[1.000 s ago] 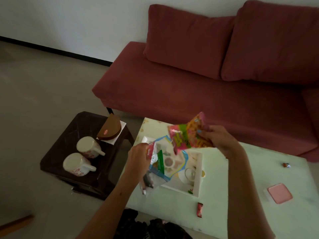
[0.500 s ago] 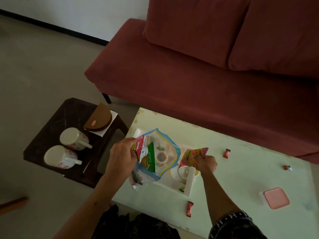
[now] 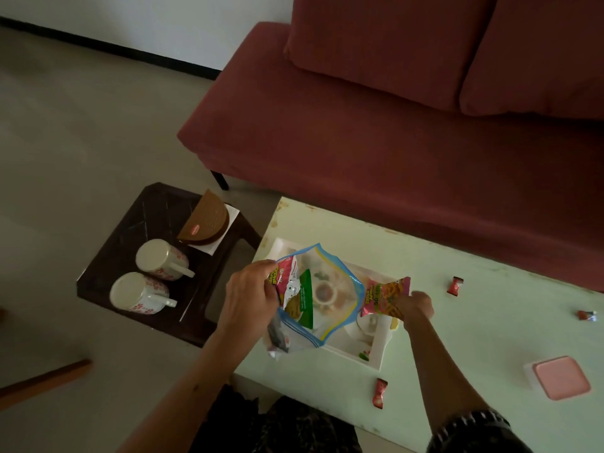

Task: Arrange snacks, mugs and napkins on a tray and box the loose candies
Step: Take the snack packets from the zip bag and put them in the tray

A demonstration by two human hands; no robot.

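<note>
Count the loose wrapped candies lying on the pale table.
3. One candy right of the tray, one near the right edge, one by the near edge. Others may be hidden under the bag.

- The left hand [image 3: 248, 302] is raised in front of the body with its back turned up toward the camera; its forearm runs in bare from the lower left.
- Its fingers are curled and its thumb pinches the near left edge of a clear zip bag [image 3: 322, 297], which hangs below and to the right of this grip.
- The right hand [image 3: 416, 308] is out ahead of the body, lower and further right than the left, knuckles up.
- Its fingers close round the lower end of a pink snack packet [image 3: 384, 297], which stands up above and left of the grip.
- The right forearm reaches up from the bottom edge, with a dark band at its lower end.
</note>
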